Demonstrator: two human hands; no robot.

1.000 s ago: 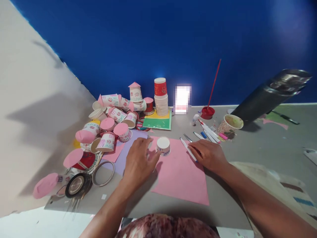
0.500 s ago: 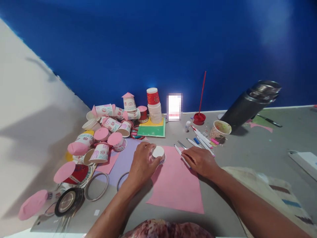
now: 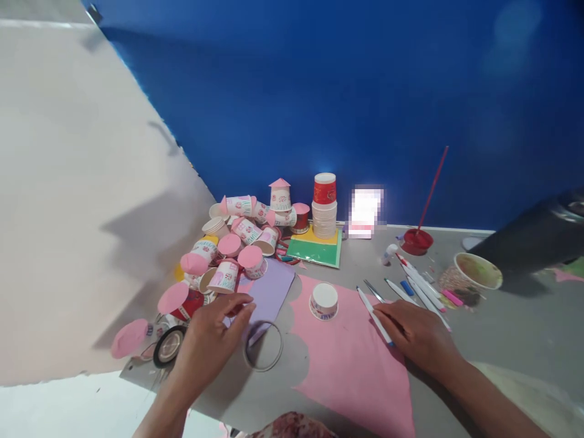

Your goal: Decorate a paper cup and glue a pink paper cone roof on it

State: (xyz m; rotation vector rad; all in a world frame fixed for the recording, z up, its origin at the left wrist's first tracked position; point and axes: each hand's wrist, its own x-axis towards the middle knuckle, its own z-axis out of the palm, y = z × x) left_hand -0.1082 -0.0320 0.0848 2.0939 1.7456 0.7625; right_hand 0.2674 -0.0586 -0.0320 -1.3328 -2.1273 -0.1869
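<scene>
Fingers of the left hand [image 3: 205, 344] look empty; whether the right hand [image 3: 422, 336] grips the marker [image 3: 367, 304], I can't tell. Upturned near the pink sheet's [image 3: 353, 371] far edge, the cup [image 3: 325, 297] seems light, crushable: pinch its rim gently.

Soft shadows [image 3: 141, 231] cross the white wall [image 3: 55, 152], a pixelated patch [image 3: 365, 210] glares, and edges stretch.
</scene>
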